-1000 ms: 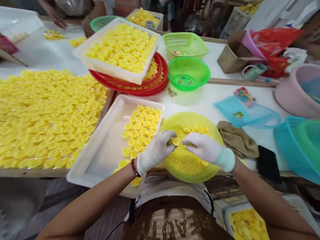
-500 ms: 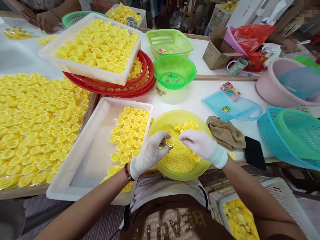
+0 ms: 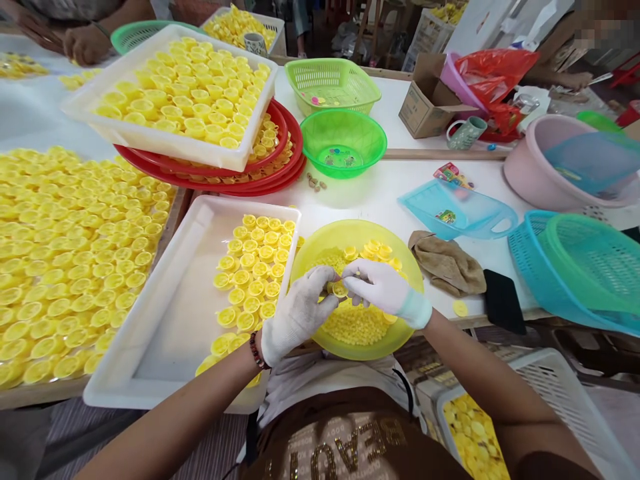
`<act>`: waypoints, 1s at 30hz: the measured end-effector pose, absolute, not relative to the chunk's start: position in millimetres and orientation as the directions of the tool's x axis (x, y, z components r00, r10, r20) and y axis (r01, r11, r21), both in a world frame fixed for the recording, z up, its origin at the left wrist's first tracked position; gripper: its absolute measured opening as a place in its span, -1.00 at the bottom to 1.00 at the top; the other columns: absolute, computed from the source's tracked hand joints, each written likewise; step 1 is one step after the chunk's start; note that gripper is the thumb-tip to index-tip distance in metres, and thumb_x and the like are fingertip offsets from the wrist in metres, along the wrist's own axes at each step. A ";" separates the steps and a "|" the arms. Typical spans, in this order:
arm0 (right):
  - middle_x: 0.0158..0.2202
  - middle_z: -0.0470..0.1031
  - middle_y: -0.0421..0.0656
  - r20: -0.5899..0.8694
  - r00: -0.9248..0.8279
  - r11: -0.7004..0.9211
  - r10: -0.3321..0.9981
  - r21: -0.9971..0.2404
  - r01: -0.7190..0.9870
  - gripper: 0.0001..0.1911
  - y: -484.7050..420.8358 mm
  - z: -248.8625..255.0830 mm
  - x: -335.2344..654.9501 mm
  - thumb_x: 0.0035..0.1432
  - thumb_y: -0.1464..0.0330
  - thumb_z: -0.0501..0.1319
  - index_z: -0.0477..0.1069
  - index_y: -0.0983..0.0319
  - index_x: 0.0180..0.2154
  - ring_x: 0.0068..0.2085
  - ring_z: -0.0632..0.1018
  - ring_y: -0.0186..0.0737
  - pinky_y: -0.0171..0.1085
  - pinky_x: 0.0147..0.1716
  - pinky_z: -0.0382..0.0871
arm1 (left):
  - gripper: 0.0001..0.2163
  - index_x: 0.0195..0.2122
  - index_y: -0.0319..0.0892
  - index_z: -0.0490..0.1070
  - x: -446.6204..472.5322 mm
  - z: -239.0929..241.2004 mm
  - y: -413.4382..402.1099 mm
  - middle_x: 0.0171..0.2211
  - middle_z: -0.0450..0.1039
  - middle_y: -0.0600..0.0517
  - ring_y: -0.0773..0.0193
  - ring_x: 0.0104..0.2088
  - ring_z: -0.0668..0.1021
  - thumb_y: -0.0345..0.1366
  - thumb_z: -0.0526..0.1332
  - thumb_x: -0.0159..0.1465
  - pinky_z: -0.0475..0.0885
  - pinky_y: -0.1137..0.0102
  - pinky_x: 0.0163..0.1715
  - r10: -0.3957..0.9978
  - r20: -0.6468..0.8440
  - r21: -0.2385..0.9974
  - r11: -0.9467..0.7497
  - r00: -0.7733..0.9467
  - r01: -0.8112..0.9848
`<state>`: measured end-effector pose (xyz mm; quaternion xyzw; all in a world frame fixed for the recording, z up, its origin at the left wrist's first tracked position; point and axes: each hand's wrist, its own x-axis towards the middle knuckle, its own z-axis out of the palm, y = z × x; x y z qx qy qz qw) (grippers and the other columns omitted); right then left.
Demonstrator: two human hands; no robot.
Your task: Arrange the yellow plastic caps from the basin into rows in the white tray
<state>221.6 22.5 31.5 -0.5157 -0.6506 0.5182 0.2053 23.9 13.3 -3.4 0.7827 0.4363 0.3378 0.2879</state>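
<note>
Between the gloved thumb and fingers of my left hand [image 3: 303, 308] is a small yellow plastic cup [image 3: 339, 289], held over a yellow bowl [image 3: 320, 235]. My right hand [image 3: 379, 285], also gloved, has its fingertips pinched together at the cup's rim; whatever they hold is too small or hidden to make out. Loose small yellow pieces [image 3: 357, 325] fill the bowl's bottom, and several more yellow cups [image 3: 375, 248] lie at its far side. To the left, a white tray [image 3: 173, 303] carries rows of similar cups along its right part.
Beyond the bowl stand a green basin [image 3: 345, 137] and stacked red trays [image 3: 295, 150] under another filled white tray [image 3: 240, 160]. A blue scoop [image 3: 450, 207], brown cloth [image 3: 447, 263] and black phone-like slab [image 3: 503, 301] lie rightward. Yellow cups [image 3: 70, 267] cover the left table. Co-workers' hands [image 3: 85, 45] show at the back.
My right hand has moved left, from just beside the cup to its rim. The cup stays in my left hand. The whole view has shifted slightly.
</note>
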 end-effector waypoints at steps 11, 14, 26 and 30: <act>-0.40 0.53 -0.24 -0.223 -0.380 -0.075 0.897 -0.927 0.367 -0.80 16.7 32.2 231.7 0.30 0.33 0.12 0.45 0.21 -0.10 -0.40 0.57 -0.33 -0.32 -0.38 0.48 | -0.79 -0.12 -0.15 0.42 19.9 -2.0 12.4 -0.22 0.57 0.00 0.23 -0.26 0.60 -0.45 0.27 0.21 0.54 0.29 -0.19 0.911 0.147 0.837 -0.322 0.384 0.443; -0.41 0.51 -0.26 -0.127 -0.377 0.057 0.917 -0.895 0.441 -0.86 15.7 37.5 225.5 0.29 0.31 0.16 0.47 0.18 -0.19 -0.41 0.54 -0.34 -0.31 -0.35 0.44 | -0.79 -0.15 -0.15 0.41 19.4 -3.7 13.0 -0.23 0.57 0.01 0.21 -0.25 0.59 -0.45 0.28 0.19 0.52 0.26 -0.17 0.912 0.159 0.792 -0.346 0.378 0.503; -0.33 0.57 -0.19 -0.232 -0.483 0.145 0.845 -0.769 0.623 -0.79 21.0 26.9 245.1 0.33 0.29 0.09 0.48 0.17 -0.15 -0.31 0.60 -0.21 -0.20 -0.25 0.50 | -0.78 -0.09 -0.17 0.49 -17.6 8.6 5.5 -0.10 0.47 -0.06 0.26 -0.18 0.55 -0.33 0.37 0.24 0.52 0.31 -0.14 0.892 0.337 0.759 -0.447 0.302 0.473; -0.09 0.62 -0.06 -0.207 -0.556 0.375 0.805 -0.549 0.747 -0.77 30.7 6.4 256.0 0.30 0.28 0.12 0.52 0.19 -0.15 -0.04 0.59 -0.01 -0.04 0.02 0.42 | -0.79 -0.07 -0.18 0.47 -82.5 16.6 -7.8 -0.15 0.46 -0.02 0.33 -0.31 0.52 -0.35 0.32 0.27 0.51 0.37 -0.27 0.939 0.331 0.716 -0.316 0.096 0.622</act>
